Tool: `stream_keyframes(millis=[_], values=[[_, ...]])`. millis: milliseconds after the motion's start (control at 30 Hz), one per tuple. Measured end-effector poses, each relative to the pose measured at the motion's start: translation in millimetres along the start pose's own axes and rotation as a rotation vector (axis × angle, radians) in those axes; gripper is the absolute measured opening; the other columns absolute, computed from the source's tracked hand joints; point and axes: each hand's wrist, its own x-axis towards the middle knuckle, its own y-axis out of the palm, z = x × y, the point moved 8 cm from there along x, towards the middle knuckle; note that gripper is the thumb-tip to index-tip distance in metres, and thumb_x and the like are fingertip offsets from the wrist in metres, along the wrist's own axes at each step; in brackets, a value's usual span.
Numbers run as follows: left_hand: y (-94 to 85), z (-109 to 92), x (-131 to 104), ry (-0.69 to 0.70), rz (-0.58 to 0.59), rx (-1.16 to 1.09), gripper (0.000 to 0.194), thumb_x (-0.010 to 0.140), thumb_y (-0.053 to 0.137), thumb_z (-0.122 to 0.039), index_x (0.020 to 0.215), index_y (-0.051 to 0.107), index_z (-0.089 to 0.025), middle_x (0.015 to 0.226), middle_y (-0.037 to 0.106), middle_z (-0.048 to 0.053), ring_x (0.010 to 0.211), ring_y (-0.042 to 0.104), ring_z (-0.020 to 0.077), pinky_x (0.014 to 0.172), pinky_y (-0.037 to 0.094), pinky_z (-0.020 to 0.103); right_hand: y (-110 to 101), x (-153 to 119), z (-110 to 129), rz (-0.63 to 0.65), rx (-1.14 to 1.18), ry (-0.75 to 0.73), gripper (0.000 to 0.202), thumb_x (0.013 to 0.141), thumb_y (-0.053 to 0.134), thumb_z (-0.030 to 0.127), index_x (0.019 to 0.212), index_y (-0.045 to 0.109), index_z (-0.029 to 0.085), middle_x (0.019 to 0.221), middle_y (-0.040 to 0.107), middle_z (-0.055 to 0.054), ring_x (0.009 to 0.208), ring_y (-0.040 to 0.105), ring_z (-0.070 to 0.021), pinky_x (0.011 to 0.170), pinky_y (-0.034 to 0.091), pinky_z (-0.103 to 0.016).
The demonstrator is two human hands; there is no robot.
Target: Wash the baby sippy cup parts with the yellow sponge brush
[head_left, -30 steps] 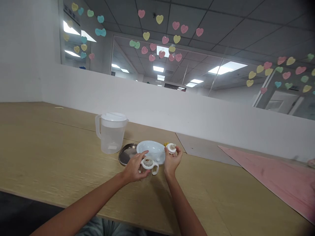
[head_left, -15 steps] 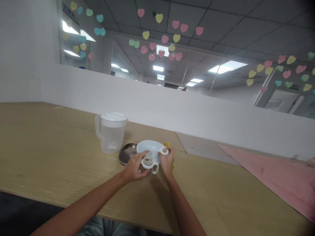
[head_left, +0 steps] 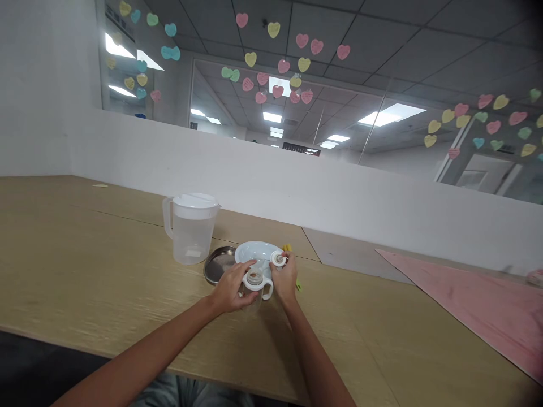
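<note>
Left hand (head_left: 231, 289) wraps round bottle (head_left: 255, 278), lower middle of frame; right hand (head_left: 285, 279) pinches white top (head_left: 278, 259) near it; top off, bottle mouth uncovered.

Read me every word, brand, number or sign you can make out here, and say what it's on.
No text is readable in this view.
Heart-shaped notes on the glass: some bear marks like writing, too small and blurred to read.
Jug: no legible lettering; the pale patch near its base is unclear.
Clear bottle in the left hand, white top in the right hand: no legible lettering.
</note>
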Motion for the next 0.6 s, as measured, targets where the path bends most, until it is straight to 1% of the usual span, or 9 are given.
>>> stream_keyframes(millis=[67, 100, 233, 300, 367, 467, 533, 600], values=[[-0.4, 0, 0, -0.006, 0.001, -0.004, 0.062, 0.074, 0.056, -0.037, 0.128, 0.034, -0.016, 0.113, 0.056, 0.013, 0.099, 0.055, 0.0249, 0.086, 0.045, 0.038, 0, 0, 3, -0.009, -0.007, -0.033, 0.03, 0.06, 0.054, 0.026, 0.088, 0.044, 0.02, 0.087, 0.054, -0.003, 0.083, 0.053, -0.0192, 0.079, 0.04, -0.032], [-0.7, 0, 0, -0.009, 0.002, -0.007, 0.062, 0.074, 0.056, -0.036, 0.128, 0.034, -0.016, 0.112, 0.057, 0.013, 0.099, 0.055, 0.0249, 0.086, 0.045, 0.038, -2, -1, 4, -0.02, 0.0, -0.022, 0.03, 0.061, 0.054, 0.027, 0.089, 0.043, 0.02, 0.088, 0.054, -0.003, 0.083, 0.053, -0.0192, 0.078, 0.04, -0.031], [-2.3, -2, 1, -0.007, 0.004, -0.012, 0.061, 0.074, 0.056, -0.035, 0.128, 0.034, -0.016, 0.113, 0.057, 0.013, 0.099, 0.055, 0.0249, 0.086, 0.045, 0.038, -16, -1, 2, -0.117, -0.004, 0.103, 0.037, 0.068, 0.054, 0.041, 0.095, 0.04, 0.02, 0.091, 0.056, -0.006, 0.08, 0.055, -0.0206, 0.073, 0.041, -0.03], [-2.7, -2, 1, -0.004, 0.002, -0.009, 0.061, 0.074, 0.056, -0.035, 0.128, 0.034, -0.016, 0.112, 0.057, 0.013, 0.098, 0.055, 0.0245, 0.085, 0.045, 0.038, -24, -1, 1, -0.157, -0.104, 0.168, 0.041, 0.072, 0.052, 0.049, 0.097, 0.04, 0.019, 0.089, 0.059, -0.009, 0.078, 0.056, -0.0234, 0.072, 0.04, -0.032], [-2.8, -1, 0, -0.007, -0.003, -0.002, 0.061, 0.074, 0.057, -0.035, 0.127, 0.034, -0.015, 0.112, 0.057, 0.013, 0.097, 0.056, 0.0242, 0.083, 0.046, 0.038, -29, -1, 0, -0.164, -0.246, 0.21, 0.043, 0.074, 0.049, 0.053, 0.097, 0.041, 0.018, 0.086, 0.061, -0.011, 0.079, 0.057, -0.0271, 0.073, 0.038, -0.035], [-1.9, 0, 0, -0.004, -0.003, 0.004, 0.061, 0.075, 0.056, -0.036, 0.128, 0.034, -0.016, 0.113, 0.056, 0.013, 0.099, 0.055, 0.0251, 0.085, 0.045, 0.038, -24, -1, -1, -0.089, -0.403, 0.216, 0.043, 0.076, 0.046, 0.054, 0.097, 0.044, 0.016, 0.085, 0.064, -0.015, 0.079, 0.058, -0.0305, 0.071, 0.038, -0.036], [-1.3, 0, 0, -0.002, 0.0, -0.001, 0.061, 0.075, 0.056, -0.037, 0.128, 0.034, -0.016, 0.114, 0.056, 0.013, 0.101, 0.054, 0.0256, 0.086, 0.045, 0.039, -14, -1, -1, -0.004, -0.432, 0.185, 0.043, 0.078, 0.044, 0.054, 0.097, 0.046, 0.016, 0.085, 0.064, -0.015, 0.078, 0.059, -0.0302, 0.067, 0.038, -0.034], [-1.0, 0, 0, -0.006, 0.005, -0.009, 0.06, 0.075, 0.056, -0.038, 0.127, 0.034, -0.016, 0.113, 0.056, 0.013, 0.1, 0.055, 0.0254, 0.086, 0.045, 0.039, -4, -2, 1, 0.072, -0.412, 0.119, 0.043, 0.079, 0.043, 0.055, 0.096, 0.048, 0.016, 0.082, 0.065, -0.013, 0.076, 0.06, -0.0283, 0.065, 0.039, -0.032]])
